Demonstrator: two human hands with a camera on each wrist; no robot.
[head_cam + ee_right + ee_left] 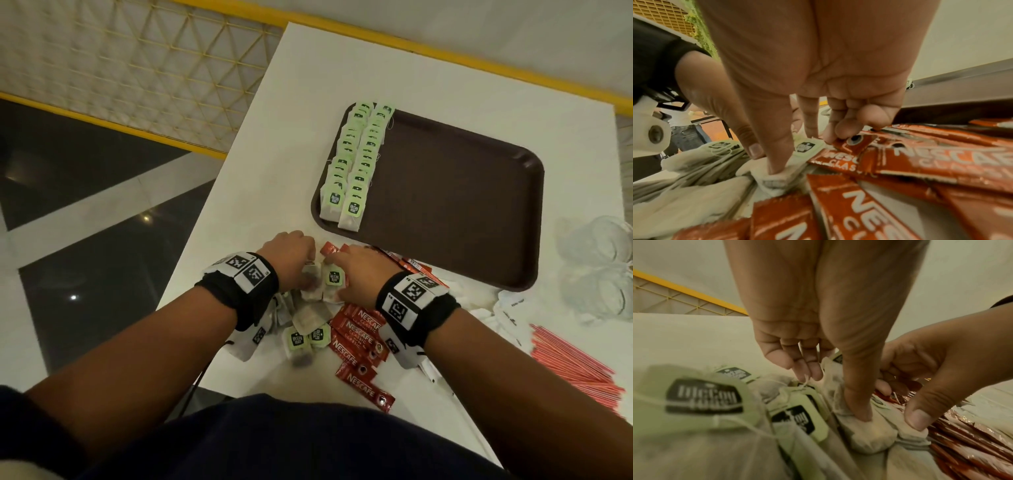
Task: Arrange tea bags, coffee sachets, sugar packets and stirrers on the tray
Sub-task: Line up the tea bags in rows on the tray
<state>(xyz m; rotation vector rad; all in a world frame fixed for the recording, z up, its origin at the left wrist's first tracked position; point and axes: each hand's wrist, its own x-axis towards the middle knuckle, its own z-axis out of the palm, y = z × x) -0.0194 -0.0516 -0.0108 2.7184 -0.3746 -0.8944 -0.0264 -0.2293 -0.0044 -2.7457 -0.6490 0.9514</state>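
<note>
A brown tray lies on the white table, with two rows of green-tagged tea bags along its left side. Both hands are down in the loose tea bag pile in front of the tray. My left hand pinches a tea bag, thumb on its lower end and fingers at its string. Right beside it, my right hand holds another tea bag; the thumb presses its lower end and a finger lies by its green tag. The two thumbs nearly touch.
Red Nescafe coffee sachets are scattered under and before my right wrist. White sugar packets and clear glasses lie at the right, pink stirrers at the front right. The table's left edge drops to the floor.
</note>
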